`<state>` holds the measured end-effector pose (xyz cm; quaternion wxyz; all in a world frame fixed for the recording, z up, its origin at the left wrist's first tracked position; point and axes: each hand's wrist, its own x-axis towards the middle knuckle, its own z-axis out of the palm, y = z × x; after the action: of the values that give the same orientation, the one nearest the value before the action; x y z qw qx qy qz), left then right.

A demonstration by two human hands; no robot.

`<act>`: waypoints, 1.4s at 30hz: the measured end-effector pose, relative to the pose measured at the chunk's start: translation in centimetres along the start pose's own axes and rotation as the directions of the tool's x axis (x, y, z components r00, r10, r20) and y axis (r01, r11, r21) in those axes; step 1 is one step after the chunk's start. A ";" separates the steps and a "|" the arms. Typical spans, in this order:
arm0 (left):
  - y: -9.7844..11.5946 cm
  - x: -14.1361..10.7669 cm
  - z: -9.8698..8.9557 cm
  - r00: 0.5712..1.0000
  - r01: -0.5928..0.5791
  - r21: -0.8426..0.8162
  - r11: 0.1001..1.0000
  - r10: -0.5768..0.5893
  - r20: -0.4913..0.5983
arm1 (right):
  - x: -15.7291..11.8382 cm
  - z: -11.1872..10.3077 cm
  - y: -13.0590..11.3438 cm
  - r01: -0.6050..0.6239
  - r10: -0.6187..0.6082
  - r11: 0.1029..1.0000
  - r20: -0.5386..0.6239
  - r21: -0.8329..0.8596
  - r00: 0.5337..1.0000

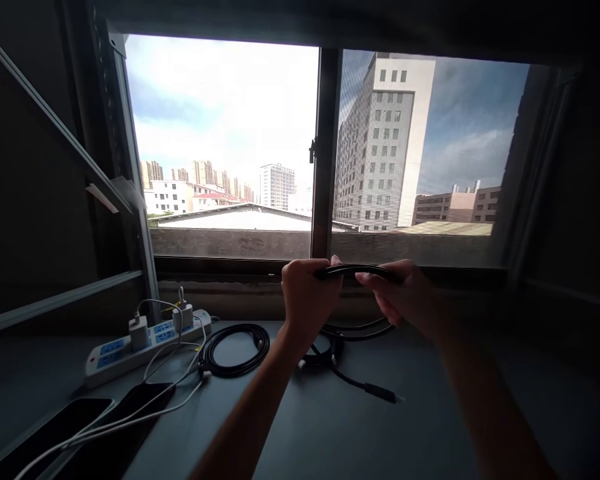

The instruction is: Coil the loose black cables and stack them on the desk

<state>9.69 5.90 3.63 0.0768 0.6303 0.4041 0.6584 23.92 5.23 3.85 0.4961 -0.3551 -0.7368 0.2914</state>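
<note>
- Head view: long black flexible cable (350, 269), arched above the grey table (340, 433).
- Left hand (307, 293), right hand (414, 297): each pinching it, short span between.
- Apparent handling: bending; calls for steady grips.

Dim interior, hands shadowed against glaring window (225, 133) light

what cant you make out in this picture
All in the head view:
- Black cable inside the left hand and right hand: hidden by the grip.
- White cord: cut off by the bottom edge.
- Power strip markings: too small.
- Table under the left forearm: blocked by it.
</note>
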 end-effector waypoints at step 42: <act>-3.3 1.4 1.2 0.881 0.404 -0.152 0.902 -0.338 0.333 | -0.6 -1.2 -1.8 0.096 -0.068 0.993 -0.353 0.064 0.933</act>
<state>9.15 9.41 2.50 0.3304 0.6205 0.4272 0.5687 24.79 3.86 5.33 0.6448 -0.3500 -0.6387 0.2320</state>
